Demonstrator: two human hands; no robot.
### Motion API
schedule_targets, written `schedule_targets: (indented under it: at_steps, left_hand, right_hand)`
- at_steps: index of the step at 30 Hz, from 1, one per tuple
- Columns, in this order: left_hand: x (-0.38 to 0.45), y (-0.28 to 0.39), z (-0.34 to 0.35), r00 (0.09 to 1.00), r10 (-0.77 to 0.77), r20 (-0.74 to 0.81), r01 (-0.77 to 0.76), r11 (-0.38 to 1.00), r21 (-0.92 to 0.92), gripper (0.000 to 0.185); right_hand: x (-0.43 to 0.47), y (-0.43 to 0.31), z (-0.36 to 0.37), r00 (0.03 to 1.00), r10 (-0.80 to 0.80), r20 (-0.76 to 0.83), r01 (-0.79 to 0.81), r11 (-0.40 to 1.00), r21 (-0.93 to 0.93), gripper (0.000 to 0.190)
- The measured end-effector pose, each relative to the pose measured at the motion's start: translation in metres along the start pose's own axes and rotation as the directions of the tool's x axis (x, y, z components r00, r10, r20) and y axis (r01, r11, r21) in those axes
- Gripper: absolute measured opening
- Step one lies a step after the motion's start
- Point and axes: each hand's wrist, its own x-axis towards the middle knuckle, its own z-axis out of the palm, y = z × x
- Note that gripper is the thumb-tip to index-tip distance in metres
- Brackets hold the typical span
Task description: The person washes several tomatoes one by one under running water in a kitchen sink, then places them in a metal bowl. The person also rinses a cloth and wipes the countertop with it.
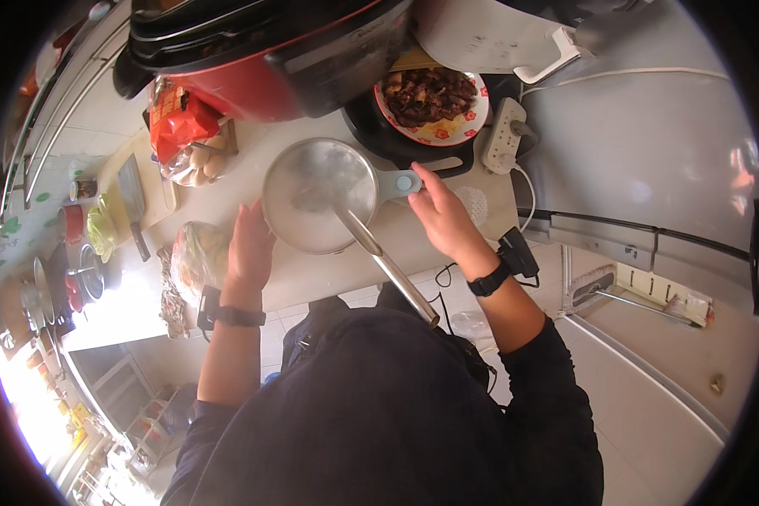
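Observation:
A round pot (303, 196) with a metal rim is in front of me over the counter, its inside pale and hazy, as if with steam. Its light blue-grey handle (389, 185) points right, and the end sits between the thumb and fingers of my right hand (443, 218). My left hand (251, 246) is against the pot's left side, fingers pointing away from me; part of it is hidden at the wall. A metal ladle or spoon (386, 265) leans in the pot, its long handle crossing the near rim towards me. The contents are hard to make out.
Beyond the pot stand a red and black cooker (240, 88) and a plate of dark cooked food (433, 104). A power strip (505, 136) is at right. Bagged food (196, 259), a bag of eggs (202, 161) and a cleaver (133, 190) lie left.

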Motion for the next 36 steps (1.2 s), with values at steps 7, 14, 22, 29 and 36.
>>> schedule_targets:
  at_steps: [7, 14, 22, 29, 36]
  left_hand:
    - [-0.007, 0.001, 0.009, 0.999, -0.039, -0.029, 0.036, 0.994, -0.106, 0.079]
    - [-0.025, -0.009, 0.016, 0.997, -0.031, -0.069, 0.017, 0.981, -0.193, 0.077]
    - [-0.058, -0.027, 0.029, 0.989, 0.070, -0.128, -0.063, 0.996, 0.058, 0.077]
    - [-0.080, -0.052, 0.045, 0.968, 0.003, -0.252, -0.059, 0.975, -0.214, 0.078]
    - [-0.093, -0.064, 0.069, 0.981, -0.004, -0.195, -0.037, 0.977, -0.209, 0.076]
  right_hand:
    - [-0.001, -0.001, -0.002, 1.000, 0.006, 0.004, -0.006, 1.000, 0.005, 0.050]
    - [-0.013, 0.002, -0.004, 0.998, -0.055, -0.011, 0.055, 0.998, 0.026, 0.048]
    - [-0.028, 0.005, -0.011, 0.997, -0.073, 0.032, 0.073, 0.997, -0.021, 0.048]
    - [-0.043, 0.011, -0.017, 0.990, -0.140, 0.017, 0.140, 0.990, 0.019, 0.044]
    - [-0.058, 0.024, -0.033, 0.994, -0.107, 0.025, 0.108, 0.994, -0.015, 0.046]
